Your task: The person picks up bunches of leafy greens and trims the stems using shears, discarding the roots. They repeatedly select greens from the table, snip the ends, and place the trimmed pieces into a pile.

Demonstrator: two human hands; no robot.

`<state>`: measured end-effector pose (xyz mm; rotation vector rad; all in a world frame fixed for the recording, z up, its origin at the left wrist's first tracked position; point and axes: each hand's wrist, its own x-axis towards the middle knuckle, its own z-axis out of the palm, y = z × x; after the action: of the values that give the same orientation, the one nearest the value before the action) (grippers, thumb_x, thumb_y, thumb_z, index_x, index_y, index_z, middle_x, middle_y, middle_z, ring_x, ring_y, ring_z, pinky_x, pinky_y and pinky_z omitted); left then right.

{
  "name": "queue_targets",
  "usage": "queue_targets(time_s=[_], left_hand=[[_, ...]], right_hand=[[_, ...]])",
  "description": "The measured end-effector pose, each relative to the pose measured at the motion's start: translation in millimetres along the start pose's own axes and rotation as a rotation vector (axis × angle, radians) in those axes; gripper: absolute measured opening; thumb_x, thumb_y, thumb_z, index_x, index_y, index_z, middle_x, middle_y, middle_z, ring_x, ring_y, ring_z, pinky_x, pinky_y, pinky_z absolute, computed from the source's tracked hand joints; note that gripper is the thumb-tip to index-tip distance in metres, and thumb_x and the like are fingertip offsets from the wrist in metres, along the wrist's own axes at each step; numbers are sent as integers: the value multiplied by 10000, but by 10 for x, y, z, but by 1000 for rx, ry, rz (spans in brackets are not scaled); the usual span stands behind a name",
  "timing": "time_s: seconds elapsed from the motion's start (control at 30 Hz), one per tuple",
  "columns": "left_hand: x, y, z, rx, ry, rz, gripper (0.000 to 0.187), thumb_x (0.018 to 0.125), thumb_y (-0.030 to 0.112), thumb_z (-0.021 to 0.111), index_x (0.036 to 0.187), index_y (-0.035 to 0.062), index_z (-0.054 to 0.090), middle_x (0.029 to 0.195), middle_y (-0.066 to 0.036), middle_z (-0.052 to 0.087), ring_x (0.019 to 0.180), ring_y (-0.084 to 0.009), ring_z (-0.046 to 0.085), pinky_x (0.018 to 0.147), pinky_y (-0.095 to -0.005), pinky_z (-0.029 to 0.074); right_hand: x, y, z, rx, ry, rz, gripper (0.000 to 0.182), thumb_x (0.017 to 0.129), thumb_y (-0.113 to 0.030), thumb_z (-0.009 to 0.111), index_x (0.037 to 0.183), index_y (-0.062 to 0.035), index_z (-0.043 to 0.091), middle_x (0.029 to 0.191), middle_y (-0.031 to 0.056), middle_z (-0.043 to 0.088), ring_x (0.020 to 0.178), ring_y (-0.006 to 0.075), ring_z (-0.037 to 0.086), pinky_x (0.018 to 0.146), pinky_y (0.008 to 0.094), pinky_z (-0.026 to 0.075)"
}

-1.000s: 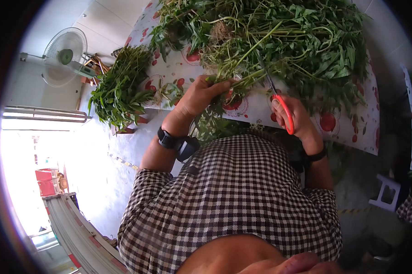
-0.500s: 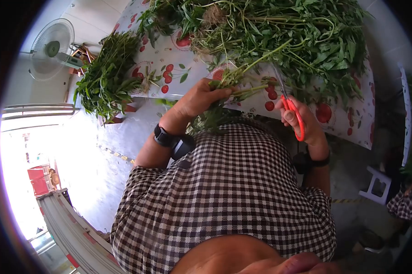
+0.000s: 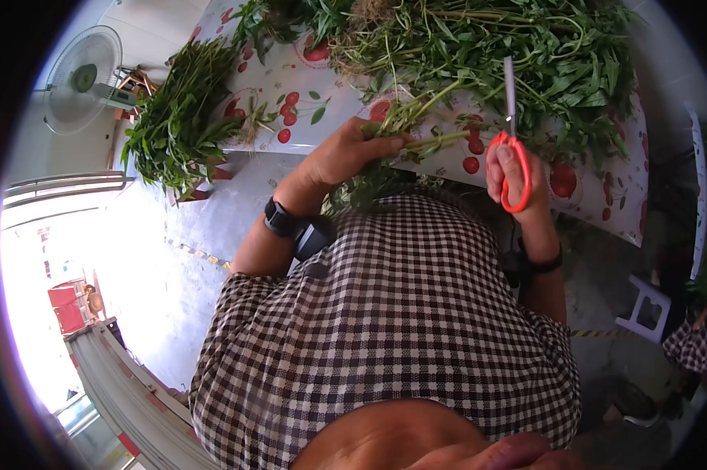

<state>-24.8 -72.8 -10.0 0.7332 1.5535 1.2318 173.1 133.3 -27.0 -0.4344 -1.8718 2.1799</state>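
My left hand [image 3: 361, 153] is closed round a bunch of leafy green stems [image 3: 440, 142], whose cut-looking ends point right and whose leaves hang below the hand toward my shirt. In my right hand [image 3: 518, 176] is a pair of scissors [image 3: 513, 145] with red handles, the metal blades pointing up and away from me and looking closed together. The scissors stand to the right of the stem ends, apart from them. Beyond both hands a large heap of leafy plants [image 3: 510, 47] covers the far part of the table, with a tuft of roots [image 3: 373, 9] at its top left.
The table [image 3: 338, 86] has a white cherry-print cover. A leafy bundle [image 3: 177, 117] overhangs its left edge. A standing fan [image 3: 85, 78] is at the far left, a light plastic stool [image 3: 645, 309] at the right. Part of another person's checked garment [image 3: 692, 345] shows at the right edge.
The scissors have swung upright and moved slightly right, away from the stems. My left hand keeps its hold on the bunch, shifted a little. The view has tilted slightly.
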Motion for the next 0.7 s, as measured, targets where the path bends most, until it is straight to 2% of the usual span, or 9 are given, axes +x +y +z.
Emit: queue_targets(time_s=[0.03, 0.1, 0.17, 0.2, 0.23, 0.33, 0.43, 0.53, 0.7], left_hand=[[-13, 28, 14, -44, 10, -27, 285, 918, 190, 602, 1115, -7, 661, 882, -16, 659, 804, -76, 559, 757, -244, 452], [-18, 61, 57, -34, 1, 35, 285, 922, 189, 599, 1112, -14, 661, 901, -33, 673, 835, -95, 587, 764, -239, 466], [-12, 98, 106, -43, -4, 42, 284, 925, 186, 594, 1108, -21, 660, 915, -46, 682, 868, -110, 605, 783, -239, 475], [-14, 118, 133, -58, -4, 16, 282, 927, 185, 592, 1105, -23, 659, 919, -51, 684, 885, -115, 609, 799, -241, 476], [-10, 129, 154, -73, -2, -8, 280, 929, 183, 589, 1102, -26, 659, 923, -55, 685, 903, -120, 613, 814, -242, 478], [30, 22, 181, -146, 61, 105, 274, 927, 190, 596, 1092, -18, 663, 893, -40, 679, 838, -99, 598, 750, -239, 474], [0, 71, 43, 177, 30, -54, 266, 924, 198, 606, 1073, -14, 667, 843, -17, 663, 754, -73, 562, 664, -241, 452], [14, -68, -30, 153, -8, 107, 279, 916, 214, 616, 1068, -15, 665, 796, 2, 644, 690, -55, 518, 600, -247, 416], [-13, 22, -88, 252, -91, -2, 297, 909, 234, 623, 1033, -32, 671, 771, -1, 637, 682, -61, 521, 603, -252, 419]], right_hand=[[56, 22, 10, 57, -7, -90, 237, 966, -237, 538, 874, -19, 548, 653, 21, 534, 499, 76, 493, 443, 197, 385], [178, 57, 154, 249, 38, -127, 142, 937, -164, 579, 944, -36, 517, 785, 75, 603, 583, 92, 543, 497, 210, 424], [315, 118, 292, 390, 106, -157, 141, 914, -114, 607, 982, -43, 506, 862, 106, 629, 632, 102, 566, 528, 219, 443], [368, 129, 320, 472, 64, -159, 169, 882, -46, 632, 993, -57, 505, 918, 130, 641, 676, 108, 578, 552, 233, 457], [395, 135, 341, 477, 51, -164, 169, 880, -40, 631, 993, -58, 507, 913, 129, 640, 673, 107, 578, 550, 235, 457], [464, 155, 399, 501, 19, -188, 177, 877, -28, 630, 1008, -59, 514, 899, 122, 639, 659, 106, 575, 547, 237, 457], [480, 214, 371, 467, 0, -197, 196, 876, -27, 633, 1030, -53, 517, 895, 122, 638, 661, 104, 573, 547, 232, 454], [472, 255, 320, 468, 49, -171, 221, 872, -28, 638, 1061, -41, 525, 900, 113, 638, 664, 104, 574, 548, 231, 455], [424, 173, 360, 378, 62, -213, 252, 864, -31, 643, 1092, -25, 537, 941, 112, 646, 658, 97, 572, 560, 228, 471]])
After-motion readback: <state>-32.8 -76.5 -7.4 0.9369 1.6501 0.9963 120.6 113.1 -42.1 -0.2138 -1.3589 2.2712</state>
